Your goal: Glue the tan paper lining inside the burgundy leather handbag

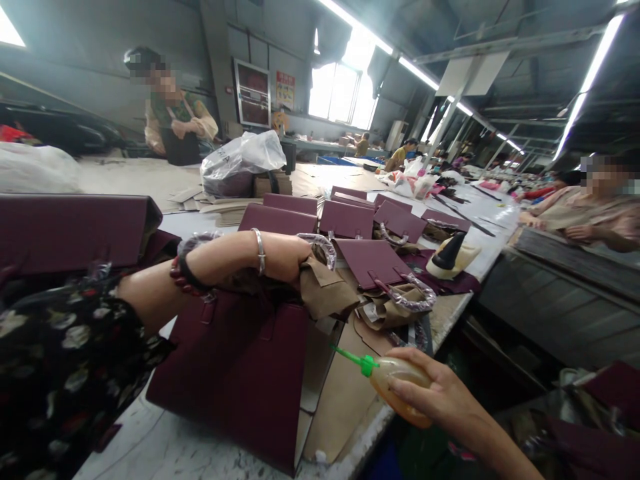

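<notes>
My left hand point(285, 257) reaches across a maroon handbag point(240, 373) standing on the white table point(165, 447) and grips brown paper stuffing point(325, 290) at the bag's open top; a silver bangle and dark beads ring the wrist. My right hand point(440, 397) is wrapped round a small squeeze bottle point(393, 380) of amber liquid with a green nozzle that points left toward the bag's side. The bag's plastic-wrapped handle point(320, 243) shows just behind my left hand.
Several more maroon bags point(350, 220) and flaps lie along the table, with a clear plastic sack point(240, 163) behind. A black-and-cream tool point(450, 257) rests near the right edge. Other people stand or sit at the far left, the right side and the back.
</notes>
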### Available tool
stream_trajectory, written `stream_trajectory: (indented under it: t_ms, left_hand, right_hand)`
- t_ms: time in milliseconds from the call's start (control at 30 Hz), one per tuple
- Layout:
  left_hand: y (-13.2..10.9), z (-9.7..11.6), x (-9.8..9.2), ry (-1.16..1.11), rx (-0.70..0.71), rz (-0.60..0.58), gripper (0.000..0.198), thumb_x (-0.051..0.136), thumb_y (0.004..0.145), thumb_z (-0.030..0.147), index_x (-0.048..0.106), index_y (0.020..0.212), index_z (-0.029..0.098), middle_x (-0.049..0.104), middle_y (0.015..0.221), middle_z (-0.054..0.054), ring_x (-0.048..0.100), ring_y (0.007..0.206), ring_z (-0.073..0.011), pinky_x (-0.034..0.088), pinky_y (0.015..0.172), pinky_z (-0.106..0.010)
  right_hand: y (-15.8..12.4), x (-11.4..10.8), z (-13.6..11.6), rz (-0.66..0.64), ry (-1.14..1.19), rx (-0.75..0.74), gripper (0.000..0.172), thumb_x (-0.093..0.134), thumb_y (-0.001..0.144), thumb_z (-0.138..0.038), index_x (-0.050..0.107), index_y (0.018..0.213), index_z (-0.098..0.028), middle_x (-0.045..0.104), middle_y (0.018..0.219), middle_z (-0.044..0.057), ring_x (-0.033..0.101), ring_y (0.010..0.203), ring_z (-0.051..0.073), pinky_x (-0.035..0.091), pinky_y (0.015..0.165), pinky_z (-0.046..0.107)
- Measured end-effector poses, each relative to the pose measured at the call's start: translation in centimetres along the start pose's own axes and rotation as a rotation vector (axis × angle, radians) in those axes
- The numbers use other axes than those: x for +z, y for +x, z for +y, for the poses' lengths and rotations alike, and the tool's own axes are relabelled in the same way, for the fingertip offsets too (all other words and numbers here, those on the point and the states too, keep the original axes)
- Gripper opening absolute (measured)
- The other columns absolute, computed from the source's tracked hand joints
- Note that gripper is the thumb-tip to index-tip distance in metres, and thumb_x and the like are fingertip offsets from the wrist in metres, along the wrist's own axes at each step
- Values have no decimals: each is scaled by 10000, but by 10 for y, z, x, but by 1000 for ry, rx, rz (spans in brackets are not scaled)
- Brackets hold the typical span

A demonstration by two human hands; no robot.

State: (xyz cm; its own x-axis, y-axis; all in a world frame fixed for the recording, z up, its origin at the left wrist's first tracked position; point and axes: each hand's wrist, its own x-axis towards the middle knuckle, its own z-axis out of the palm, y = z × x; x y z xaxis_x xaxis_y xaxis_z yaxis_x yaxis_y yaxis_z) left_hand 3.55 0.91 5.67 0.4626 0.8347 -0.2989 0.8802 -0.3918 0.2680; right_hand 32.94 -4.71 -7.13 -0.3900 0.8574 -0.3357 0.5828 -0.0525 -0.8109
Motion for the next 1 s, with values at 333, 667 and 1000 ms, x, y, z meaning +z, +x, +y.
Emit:
stream_trajectory:
  t_ms: [333,667,1000]
  left_hand:
    - [-3,0,0,37,10,-45,132,595,679,18,669,769,79,579,603,51,459,587,-55,302,543,-123]
    - [-2,-4,1,27,5,-42,193,582,661,1,673,803,94,613,638,47,467,593,-62,321,555,-123]
    - [-4,-4,2,26,-5,-46,182,573,678,-4,671,809,76,634,670,29,474,609,-61,330,584,-121]
  right_hand:
    - [0,9,0,-43,56,45,488,600,665,-446,559,1043,-140,627,778,20,563,682,169,440,606,237]
    - [4,18,19,-86,80,11,450,600,660,-416,566,1012,-138,624,767,22,563,671,166,440,603,241]
    - [2,29,22,-105,86,34,461,600,631,-406,576,995,-124,636,800,47,573,716,193,451,628,262]
